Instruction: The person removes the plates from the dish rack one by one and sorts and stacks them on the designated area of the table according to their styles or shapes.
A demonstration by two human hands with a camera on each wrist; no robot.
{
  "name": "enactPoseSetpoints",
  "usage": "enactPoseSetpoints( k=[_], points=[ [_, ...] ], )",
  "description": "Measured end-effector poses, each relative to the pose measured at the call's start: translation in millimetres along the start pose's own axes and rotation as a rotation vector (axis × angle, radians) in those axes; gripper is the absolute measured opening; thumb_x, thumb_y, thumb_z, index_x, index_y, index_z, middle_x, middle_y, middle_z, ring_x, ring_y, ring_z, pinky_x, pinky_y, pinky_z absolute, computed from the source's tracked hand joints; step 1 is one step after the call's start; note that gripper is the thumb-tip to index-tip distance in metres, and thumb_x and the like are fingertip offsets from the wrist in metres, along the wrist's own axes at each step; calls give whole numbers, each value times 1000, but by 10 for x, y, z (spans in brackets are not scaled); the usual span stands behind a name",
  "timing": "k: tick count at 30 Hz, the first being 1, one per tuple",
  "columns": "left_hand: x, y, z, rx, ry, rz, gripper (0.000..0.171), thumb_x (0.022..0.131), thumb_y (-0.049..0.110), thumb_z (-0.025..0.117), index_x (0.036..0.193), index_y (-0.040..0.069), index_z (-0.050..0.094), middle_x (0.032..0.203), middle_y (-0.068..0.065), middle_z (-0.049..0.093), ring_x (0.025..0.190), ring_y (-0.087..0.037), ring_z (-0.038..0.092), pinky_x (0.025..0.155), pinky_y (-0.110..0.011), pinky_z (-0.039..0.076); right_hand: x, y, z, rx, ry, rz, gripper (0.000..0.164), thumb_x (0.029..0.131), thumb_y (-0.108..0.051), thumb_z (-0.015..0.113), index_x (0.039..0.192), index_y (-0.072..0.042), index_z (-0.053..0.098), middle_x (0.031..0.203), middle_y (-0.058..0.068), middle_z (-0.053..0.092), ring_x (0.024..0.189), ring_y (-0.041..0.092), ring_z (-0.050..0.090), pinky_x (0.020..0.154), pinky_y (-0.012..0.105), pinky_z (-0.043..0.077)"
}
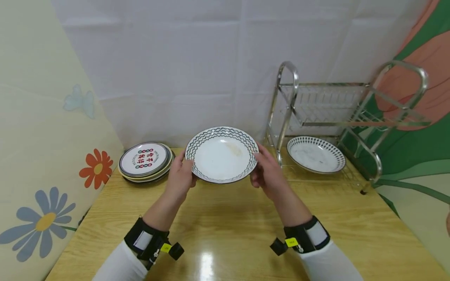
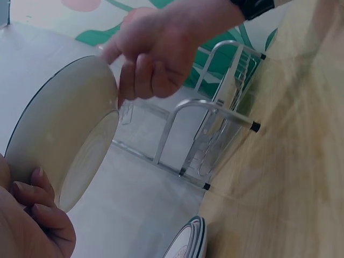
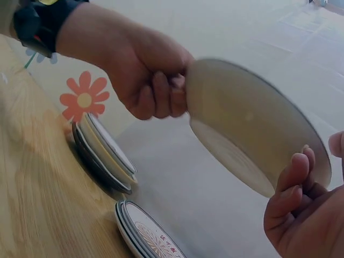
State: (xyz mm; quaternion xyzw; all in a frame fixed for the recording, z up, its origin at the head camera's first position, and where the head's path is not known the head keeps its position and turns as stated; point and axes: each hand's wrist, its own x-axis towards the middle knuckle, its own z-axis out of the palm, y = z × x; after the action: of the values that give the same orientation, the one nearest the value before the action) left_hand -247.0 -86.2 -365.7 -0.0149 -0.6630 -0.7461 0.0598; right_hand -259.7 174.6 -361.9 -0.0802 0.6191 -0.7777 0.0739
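Note:
A round white plate [image 1: 223, 158] with black wavy lines round its rim is held up above the wooden table, its inner face toward the head camera. My left hand [image 1: 181, 176] grips its left edge, thumb on the rim and fingers curled beneath. On the opposite edge my right hand [image 1: 268, 172] holds it the same way. A tan stain shows at the upper right of the plate's inner face. Both wrist views show its plain underside [image 2: 67, 121] and foot ring, with the fingers [image 3: 293, 183] of my right hand bent against the underside.
A stack of plates [image 1: 144, 160], the top one lettered, stands at the back left. Another stack [image 3: 150, 234] shows in the right wrist view. At the right is a two-tier metal dish rack [image 1: 330, 124] with a black-patterned plate [image 1: 316, 155] at its lower level. A white sheet hangs behind.

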Motion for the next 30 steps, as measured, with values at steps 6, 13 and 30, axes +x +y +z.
enactPoseSetpoints(
  k=[6,13,30],
  points=[
    [308,-26,-4,68,79,-16,59,98,13,37,156,22,42,68,-3,63,49,-13,49,43,-24,36,-61,-50,22,-11,-13,-26,56,111,-29,35,164,-27,20,54,-7,52,46,9,48,44,20,41],
    [632,-237,-75,163,153,-98,63,98,14,40,160,26,37,67,-4,62,57,-21,55,44,-25,39,-123,-90,30,-40,-14,-45,56,110,-28,37,163,-27,20,57,-7,52,46,9,47,45,20,41],
    [866,-869,-183,276,226,-160,64,98,14,40,161,14,33,83,-11,62,55,-13,57,51,-26,44,-189,-109,39,-45,-17,-61,55,109,-21,40,162,-24,25,58,-6,51,46,9,46,44,20,41]
  ],
)
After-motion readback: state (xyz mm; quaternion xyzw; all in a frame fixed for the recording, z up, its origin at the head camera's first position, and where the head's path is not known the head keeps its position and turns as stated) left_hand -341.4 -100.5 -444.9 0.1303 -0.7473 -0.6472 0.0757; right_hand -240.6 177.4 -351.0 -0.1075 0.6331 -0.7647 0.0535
